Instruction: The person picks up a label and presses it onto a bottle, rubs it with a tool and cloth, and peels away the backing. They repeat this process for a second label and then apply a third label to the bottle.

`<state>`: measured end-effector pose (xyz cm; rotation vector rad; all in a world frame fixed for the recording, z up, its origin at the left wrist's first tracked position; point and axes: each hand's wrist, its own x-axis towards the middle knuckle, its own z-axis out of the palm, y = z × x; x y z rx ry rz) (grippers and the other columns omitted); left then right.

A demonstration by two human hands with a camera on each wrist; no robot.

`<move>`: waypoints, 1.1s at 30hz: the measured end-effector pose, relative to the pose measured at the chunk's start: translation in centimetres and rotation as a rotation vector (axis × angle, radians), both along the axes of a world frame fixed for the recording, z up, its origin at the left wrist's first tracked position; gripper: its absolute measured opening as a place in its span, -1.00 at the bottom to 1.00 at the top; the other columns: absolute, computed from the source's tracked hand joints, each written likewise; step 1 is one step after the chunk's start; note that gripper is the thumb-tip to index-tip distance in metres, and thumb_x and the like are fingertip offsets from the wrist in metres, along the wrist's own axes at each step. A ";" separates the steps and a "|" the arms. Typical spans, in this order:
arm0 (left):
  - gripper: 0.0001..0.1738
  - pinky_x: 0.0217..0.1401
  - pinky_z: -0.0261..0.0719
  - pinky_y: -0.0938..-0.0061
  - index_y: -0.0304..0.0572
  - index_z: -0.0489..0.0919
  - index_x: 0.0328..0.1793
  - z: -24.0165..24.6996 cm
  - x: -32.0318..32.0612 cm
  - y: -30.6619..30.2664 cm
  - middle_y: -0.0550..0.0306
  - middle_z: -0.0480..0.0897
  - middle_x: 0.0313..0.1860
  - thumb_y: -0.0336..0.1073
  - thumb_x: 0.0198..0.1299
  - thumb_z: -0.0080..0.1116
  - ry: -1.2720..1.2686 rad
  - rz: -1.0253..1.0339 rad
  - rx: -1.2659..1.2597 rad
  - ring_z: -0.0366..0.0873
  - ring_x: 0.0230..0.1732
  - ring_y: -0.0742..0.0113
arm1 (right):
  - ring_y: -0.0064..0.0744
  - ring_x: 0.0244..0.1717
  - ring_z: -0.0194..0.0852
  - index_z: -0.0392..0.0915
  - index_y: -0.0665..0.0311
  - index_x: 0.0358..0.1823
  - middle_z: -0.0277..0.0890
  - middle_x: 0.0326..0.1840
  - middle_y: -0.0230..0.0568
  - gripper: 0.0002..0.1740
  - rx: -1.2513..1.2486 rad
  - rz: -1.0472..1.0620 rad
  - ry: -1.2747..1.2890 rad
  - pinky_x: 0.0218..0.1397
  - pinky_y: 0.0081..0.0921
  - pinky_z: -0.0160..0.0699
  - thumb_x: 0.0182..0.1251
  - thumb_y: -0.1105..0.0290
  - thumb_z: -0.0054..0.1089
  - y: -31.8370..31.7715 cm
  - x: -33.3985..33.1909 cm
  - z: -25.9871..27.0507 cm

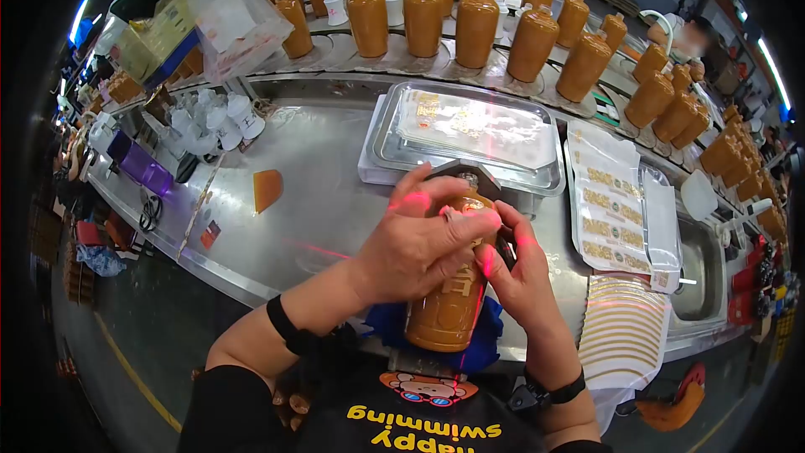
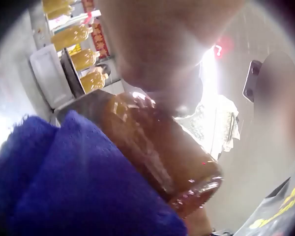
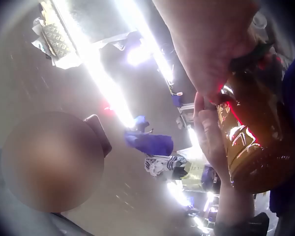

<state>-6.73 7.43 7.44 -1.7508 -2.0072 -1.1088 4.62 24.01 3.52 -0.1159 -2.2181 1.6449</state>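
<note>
A glossy brown bottle (image 1: 442, 319) with raised characters lies tilted in front of the person, its base towards the body, on a blue cloth (image 1: 486, 340). From the left, the left hand (image 1: 415, 243) reaches over the bottle's upper part, fingers and thumb bent about its shoulder. The right hand (image 1: 527, 273) holds the other side, thumb against the bottle and fingers near the neck. Red laser light falls across both hands. In the left wrist view the blue cloth (image 2: 78, 182) hides part of the bottle (image 2: 157, 152). A dark holder (image 1: 482, 174) shows behind the neck.
Metal trays (image 1: 381, 147) with printed label sheets (image 1: 478, 127) lie beyond the hands. More label sheets (image 1: 610, 201) and a sink (image 1: 700, 277) are at right. Several brown bottles (image 1: 422, 21) line a conveyor at the back. Clear plastic pieces (image 1: 197, 122) and a purple container (image 1: 141, 166) stand at left.
</note>
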 end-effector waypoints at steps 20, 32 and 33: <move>-0.54 0.37 0.30 0.06 -0.03 0.64 0.18 -1.1 -1.4 -0.4 0.29 0.69 -0.18 -0.34 0.08 0.31 0.107 0.035 0.098 0.53 0.09 0.19 | -0.20 0.04 0.56 0.25 0.43 0.39 0.47 0.16 0.05 -0.28 0.069 -0.010 0.005 0.12 -0.39 0.51 0.34 0.20 0.31 0.5 0.4 -0.3; -0.47 0.25 0.33 0.19 0.04 0.59 0.26 -0.4 -0.1 -1.8 0.44 0.64 -0.24 -0.23 0.08 0.29 0.323 -0.012 0.011 0.47 -0.02 0.29 | 0.05 -0.18 0.63 0.56 0.25 -0.07 0.65 -0.20 0.03 -0.74 0.649 0.082 0.120 -0.10 -0.28 0.59 0.23 0.39 0.31 5.1 -5.8 7.6; -0.47 0.23 0.33 0.19 0.04 0.59 0.26 -0.4 -0.2 -1.9 0.45 0.64 -0.23 -0.23 0.09 0.29 0.326 -0.010 0.001 0.47 -0.02 0.29 | 0.05 -0.17 0.64 0.57 0.24 -0.07 0.64 -0.18 0.03 -0.74 0.765 -0.045 0.228 -0.09 -0.29 0.60 0.22 0.39 0.32 5.6 -6.4 7.4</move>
